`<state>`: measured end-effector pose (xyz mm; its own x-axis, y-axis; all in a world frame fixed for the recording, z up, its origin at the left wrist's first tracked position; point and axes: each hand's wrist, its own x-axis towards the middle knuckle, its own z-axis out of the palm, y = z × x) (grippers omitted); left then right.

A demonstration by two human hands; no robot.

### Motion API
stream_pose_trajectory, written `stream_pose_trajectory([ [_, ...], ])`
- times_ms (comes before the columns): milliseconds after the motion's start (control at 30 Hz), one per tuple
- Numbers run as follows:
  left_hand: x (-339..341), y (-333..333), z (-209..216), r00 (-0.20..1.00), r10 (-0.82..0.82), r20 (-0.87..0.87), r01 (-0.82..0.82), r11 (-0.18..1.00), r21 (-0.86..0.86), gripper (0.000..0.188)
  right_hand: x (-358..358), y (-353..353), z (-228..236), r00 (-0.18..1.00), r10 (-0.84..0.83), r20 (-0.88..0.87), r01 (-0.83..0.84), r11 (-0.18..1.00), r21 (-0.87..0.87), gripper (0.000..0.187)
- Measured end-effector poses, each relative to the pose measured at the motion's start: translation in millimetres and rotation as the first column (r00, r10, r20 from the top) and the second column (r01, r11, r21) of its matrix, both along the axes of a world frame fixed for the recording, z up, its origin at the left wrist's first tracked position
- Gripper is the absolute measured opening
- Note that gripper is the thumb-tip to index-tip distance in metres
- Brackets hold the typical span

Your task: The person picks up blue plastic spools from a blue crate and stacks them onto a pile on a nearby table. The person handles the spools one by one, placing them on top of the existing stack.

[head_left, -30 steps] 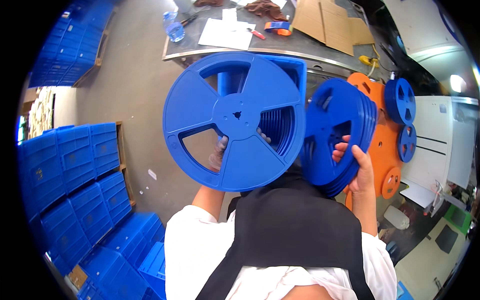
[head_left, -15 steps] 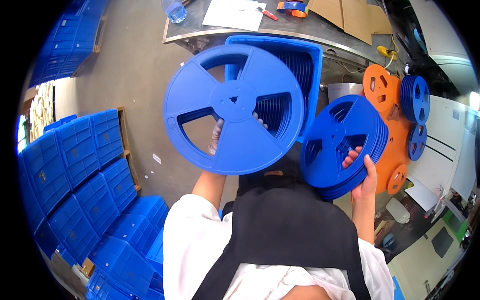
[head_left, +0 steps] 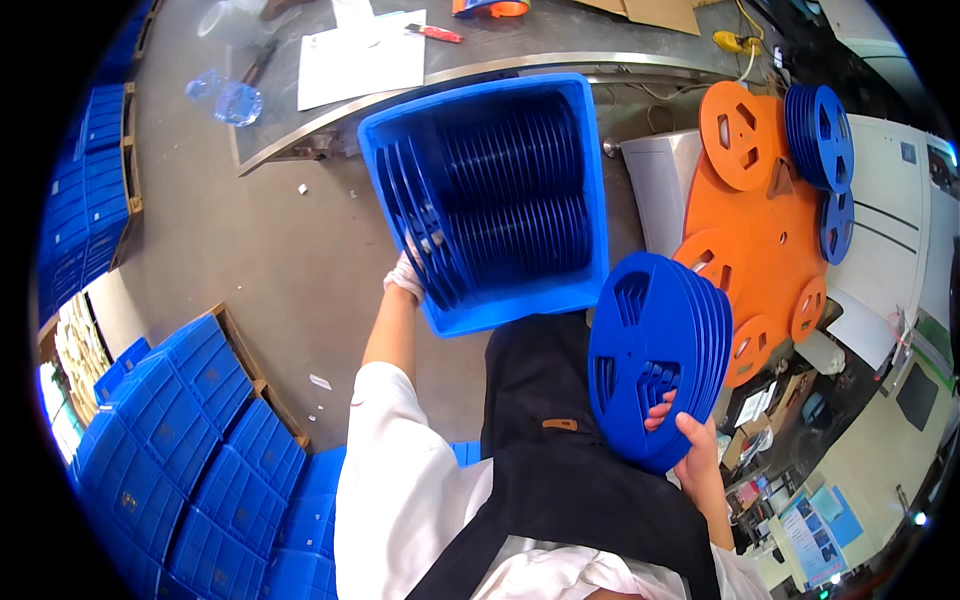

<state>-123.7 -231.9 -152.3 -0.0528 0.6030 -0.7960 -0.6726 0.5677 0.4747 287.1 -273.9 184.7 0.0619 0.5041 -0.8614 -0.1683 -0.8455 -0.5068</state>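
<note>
Inside the left side of a blue plastic crate (head_left: 475, 320), my gloved left hand (head_left: 404, 277) grips a few blue plastic reels (head_left: 393, 178) standing on edge. Its fingertips show through the reel openings. Two rows of similar blue reels (head_left: 515, 222) stand on edge in the rest of the crate. My right hand (head_left: 697, 447) holds a stack of blue reels (head_left: 645, 325) at the crate's near right, fingers through an opening and thumb on the outer face. The back of this stack is hidden.
An orange turntable (head_left: 765, 225) with orange and blue reels stands to the right. Behind the crate is a metal table (head_left: 470, 45) with paper (head_left: 360, 62), a red cutter and cardboard. Blue crates (head_left: 150, 440) are stacked on the left, and a bottle (head_left: 238, 104) is at the far left.
My left hand has carried its reels from above the crate into its left side, turning them on edge. The right-hand stack now appears lower and more edge-on. The view has shifted.
</note>
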Motion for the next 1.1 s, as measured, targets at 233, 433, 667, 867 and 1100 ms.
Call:
stream_pose_trajectory([
  [233,-21.6,27.9,-66.4,0.999,-0.032,0.027,0.035,0.989,-0.143,0.051,7.3,-4.8,-14.1,0.998,-0.047,0.045,0.049,0.997,-0.055,0.051],
  [433,-9.7,33.0,-83.9,0.993,0.072,0.091,-0.055,0.982,-0.181,0.059,4.9,-0.2,-14.3,0.996,-0.003,0.091,0.011,0.996,-0.085,0.054],
  [667,-5.0,-31.0,-84.7,0.811,0.498,0.306,-0.453,0.867,-0.208,0.069,12.6,-2.4,-13.0,0.996,-0.014,-0.093,0.022,0.996,0.091,0.049],
  [867,7.1,-133.0,-24.5,0.882,0.456,0.117,-0.369,0.825,-0.428,0.064,11.7,18.9,6.6,0.868,-0.003,-0.497,0.186,0.929,0.320,0.052],
  [1100,16.5,-151.8,39.5,0.984,0.172,0.050,-0.158,0.965,-0.207,0.068,23.0,25.4,44.1,0.530,0.051,-0.846,0.432,0.842,0.322,0.048],
])
